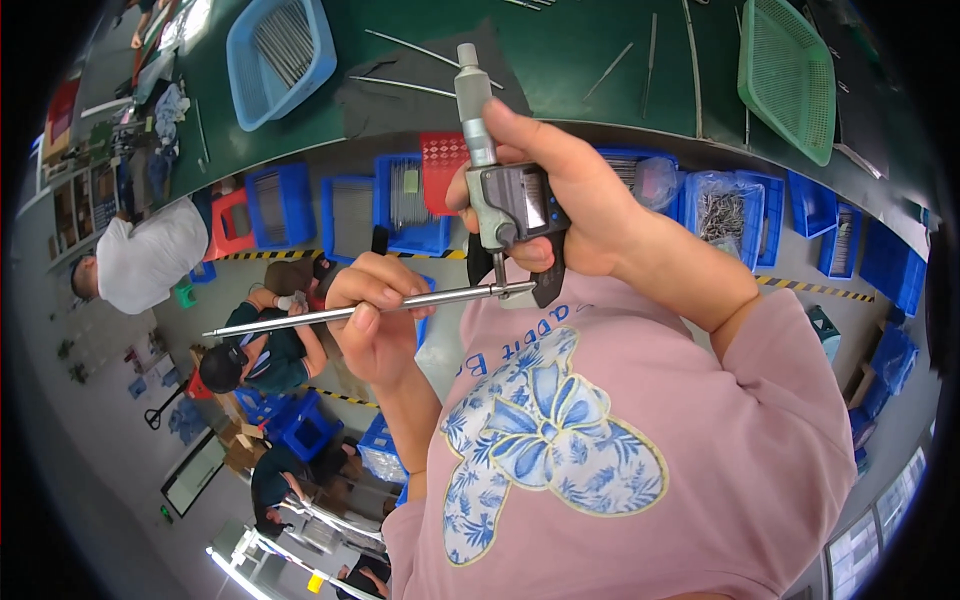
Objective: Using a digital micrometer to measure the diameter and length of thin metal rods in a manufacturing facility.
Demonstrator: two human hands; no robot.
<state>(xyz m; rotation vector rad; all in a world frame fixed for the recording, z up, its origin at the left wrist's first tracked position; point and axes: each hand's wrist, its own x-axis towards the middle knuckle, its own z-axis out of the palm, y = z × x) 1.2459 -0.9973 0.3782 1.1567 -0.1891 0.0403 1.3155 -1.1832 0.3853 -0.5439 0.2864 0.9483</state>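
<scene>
Head view, looking down a pink shirt [640,440] printed with a blue-and-white bow: two bare hands work a measuring tool at the centre of the frame. The left hand [375,310], left of centre, pinches a slim metal rod [350,312] between thumb and curled fingers, holding it nearly level with its pointed tip aimed at the frame's left. The right hand [560,205], just above centre, is wrapped around a digital micrometer [505,195], thumb pressed against the frame below its small display, the thimble end standing upward. The rod's right end sits in the micrometer's measuring gap, at or just short of the anvil faces; whether they already bear on it cannot be told. By the look of it, the step in hand is gauging the rod's diameter, and the next move calls for turning the thimble gently until the faces close square on the rod, keeping it steady and level.

Farther off, blue bins [405,205] of metal parts line a row at mid-frame, with a red one among them. Beyond, at the top of the frame, a green counter [570,50] carries a light-blue basket [280,55] of rods, loose rods and a green mesh basket [790,75]. Other people crouch or bend at the left.
</scene>
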